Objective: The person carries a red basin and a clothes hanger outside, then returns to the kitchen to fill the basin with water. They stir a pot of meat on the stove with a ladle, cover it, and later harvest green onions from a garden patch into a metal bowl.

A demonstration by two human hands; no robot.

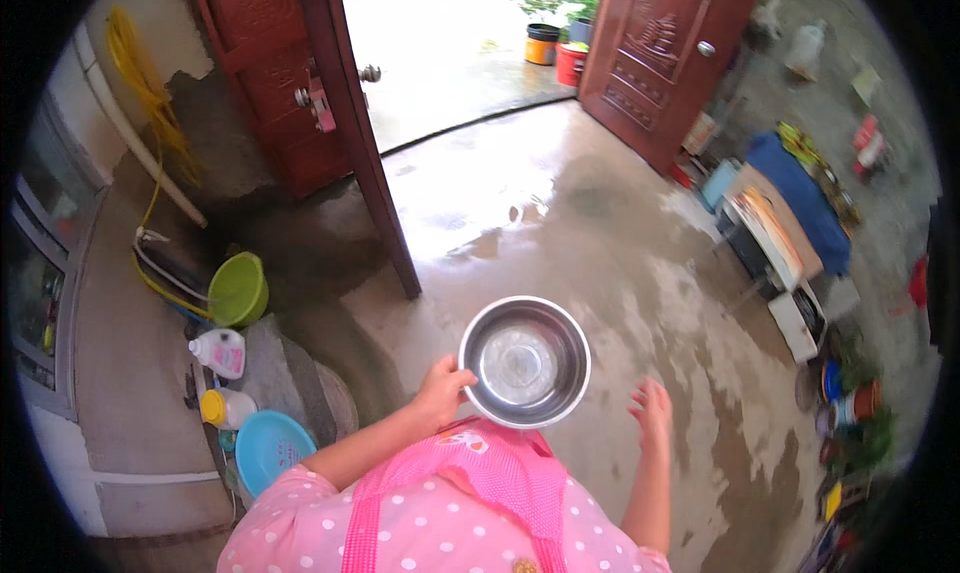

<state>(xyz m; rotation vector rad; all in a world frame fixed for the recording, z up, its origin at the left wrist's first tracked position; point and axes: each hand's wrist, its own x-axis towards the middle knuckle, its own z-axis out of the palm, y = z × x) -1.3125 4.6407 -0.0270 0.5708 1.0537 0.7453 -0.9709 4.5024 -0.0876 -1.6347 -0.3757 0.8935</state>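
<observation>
A round stainless steel basin point(523, 363) is held out in front of my pink apron point(480, 460). My left hand point(444, 389) grips its left rim, with the thumb over the edge. The inside of the basin shows a shiny bottom and nothing lying in it. Off to the right of the basin, apart from it, my right hand point(651, 411) hangs in the air with its fingers spread and holds nothing.
Wet concrete floor point(600, 273) runs to an open red door point(652, 55). At left are a green basin point(240, 289), a detergent bottle point(221, 353), a yellow-lidded jar point(227, 408) and a blue basin point(274, 453). A loaded table point(765, 235) and potted plants point(862, 408) line the right.
</observation>
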